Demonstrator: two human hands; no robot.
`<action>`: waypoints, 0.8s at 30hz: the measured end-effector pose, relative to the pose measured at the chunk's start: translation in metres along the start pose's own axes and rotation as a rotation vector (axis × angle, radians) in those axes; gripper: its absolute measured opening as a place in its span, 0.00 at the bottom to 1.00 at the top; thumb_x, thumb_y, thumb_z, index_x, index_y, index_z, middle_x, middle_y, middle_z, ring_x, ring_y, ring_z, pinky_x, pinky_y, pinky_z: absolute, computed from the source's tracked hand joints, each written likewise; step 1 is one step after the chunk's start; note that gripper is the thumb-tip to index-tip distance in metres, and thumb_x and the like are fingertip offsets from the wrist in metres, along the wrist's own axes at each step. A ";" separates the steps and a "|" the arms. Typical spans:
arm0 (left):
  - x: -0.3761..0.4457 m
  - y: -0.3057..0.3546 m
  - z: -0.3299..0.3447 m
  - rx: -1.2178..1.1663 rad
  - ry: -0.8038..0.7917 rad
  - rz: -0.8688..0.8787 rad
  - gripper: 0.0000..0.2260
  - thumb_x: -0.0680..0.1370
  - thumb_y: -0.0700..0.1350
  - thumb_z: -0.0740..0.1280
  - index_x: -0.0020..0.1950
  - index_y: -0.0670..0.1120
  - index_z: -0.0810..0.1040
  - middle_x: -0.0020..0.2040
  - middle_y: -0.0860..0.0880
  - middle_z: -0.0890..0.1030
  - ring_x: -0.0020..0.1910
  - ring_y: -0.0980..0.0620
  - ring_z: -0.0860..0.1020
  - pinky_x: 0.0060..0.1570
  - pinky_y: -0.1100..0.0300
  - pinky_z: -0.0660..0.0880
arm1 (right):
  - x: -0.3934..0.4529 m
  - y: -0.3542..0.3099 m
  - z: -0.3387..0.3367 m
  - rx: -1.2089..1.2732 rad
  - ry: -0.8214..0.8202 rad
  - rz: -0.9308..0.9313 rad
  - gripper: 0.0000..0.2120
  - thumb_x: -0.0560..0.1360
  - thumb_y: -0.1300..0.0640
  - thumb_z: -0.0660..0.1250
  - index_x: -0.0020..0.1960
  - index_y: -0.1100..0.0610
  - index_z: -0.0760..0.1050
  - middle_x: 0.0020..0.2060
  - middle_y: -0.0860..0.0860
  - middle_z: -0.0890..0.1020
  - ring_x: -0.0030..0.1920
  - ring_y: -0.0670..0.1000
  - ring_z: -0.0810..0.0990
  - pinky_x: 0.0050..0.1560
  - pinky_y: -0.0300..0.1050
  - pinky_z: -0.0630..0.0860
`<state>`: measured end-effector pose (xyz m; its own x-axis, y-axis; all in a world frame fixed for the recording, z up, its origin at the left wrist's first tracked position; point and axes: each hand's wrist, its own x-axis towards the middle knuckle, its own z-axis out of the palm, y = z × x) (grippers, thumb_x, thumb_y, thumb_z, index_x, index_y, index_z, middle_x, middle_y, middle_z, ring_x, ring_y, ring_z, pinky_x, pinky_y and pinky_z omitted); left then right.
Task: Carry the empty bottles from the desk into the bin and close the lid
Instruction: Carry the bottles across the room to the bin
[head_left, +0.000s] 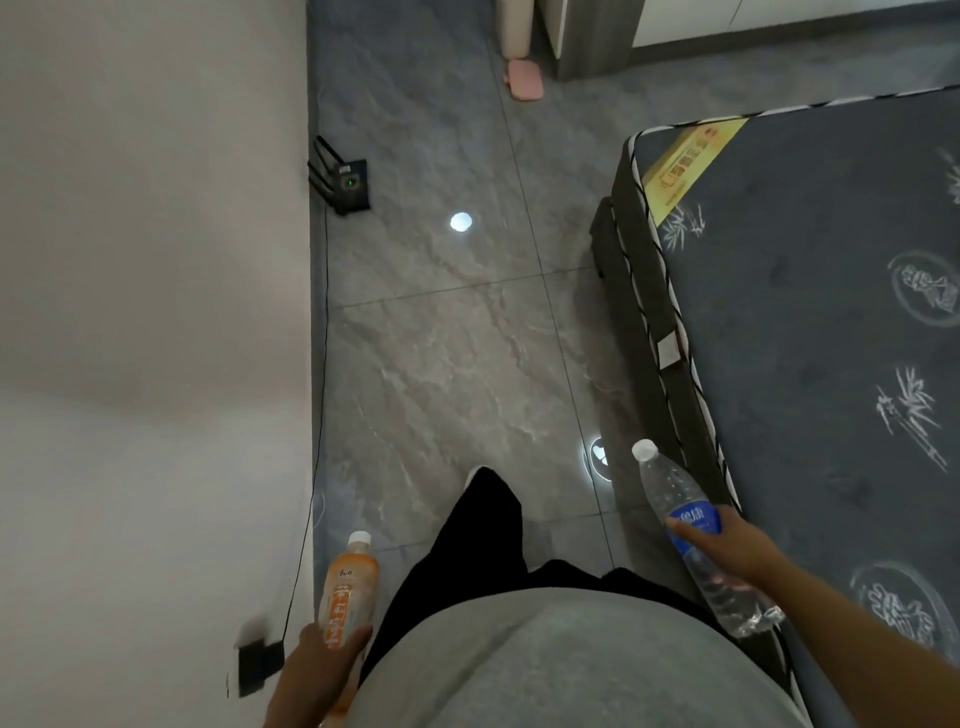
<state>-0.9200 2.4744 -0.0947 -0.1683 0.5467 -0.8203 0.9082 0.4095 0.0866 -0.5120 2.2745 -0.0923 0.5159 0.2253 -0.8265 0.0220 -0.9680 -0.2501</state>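
Observation:
My left hand (319, 657) grips an orange-labelled bottle (349, 587) with a white cap, held upright near the wall at the lower left. My right hand (737, 545) holds a clear water bottle (675, 493) with a blue label and white cap, tilted with its cap pointing up and left, beside the mattress edge. A pink bin (517, 26) stands at the far end of the floor, cut off by the top edge, so its lid is not visible. The desk is out of view.
Grey tiled floor (441, 338) runs ahead between a white wall (156, 312) on the left and a dark mattress (805, 312) on the right. A black router (345, 179) sits by the wall with a cable running along it. A pink pedal-like object (524, 78) lies near the bin.

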 end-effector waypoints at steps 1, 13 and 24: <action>0.007 0.016 -0.010 0.009 0.004 0.017 0.28 0.72 0.55 0.69 0.63 0.39 0.67 0.56 0.39 0.76 0.46 0.47 0.72 0.52 0.52 0.72 | 0.005 -0.007 -0.002 -0.002 0.002 0.018 0.35 0.72 0.42 0.67 0.69 0.64 0.63 0.59 0.62 0.76 0.55 0.60 0.77 0.53 0.50 0.72; 0.072 0.234 -0.112 0.114 0.080 0.254 0.27 0.72 0.58 0.67 0.62 0.41 0.68 0.57 0.38 0.78 0.52 0.40 0.77 0.53 0.51 0.73 | 0.066 -0.075 -0.044 0.113 0.006 0.221 0.35 0.68 0.41 0.70 0.64 0.65 0.69 0.54 0.62 0.79 0.49 0.60 0.78 0.49 0.49 0.73; 0.104 0.350 -0.125 0.073 0.063 0.104 0.27 0.71 0.58 0.69 0.60 0.40 0.68 0.47 0.44 0.73 0.45 0.44 0.73 0.50 0.53 0.72 | 0.174 -0.226 -0.158 0.067 0.052 0.068 0.33 0.70 0.43 0.70 0.64 0.65 0.69 0.53 0.61 0.78 0.52 0.61 0.77 0.50 0.47 0.69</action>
<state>-0.6681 2.7658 -0.0785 -0.0929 0.6289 -0.7719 0.9471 0.2949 0.1263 -0.2918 2.5152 -0.0996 0.5584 0.1517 -0.8156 -0.0708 -0.9708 -0.2290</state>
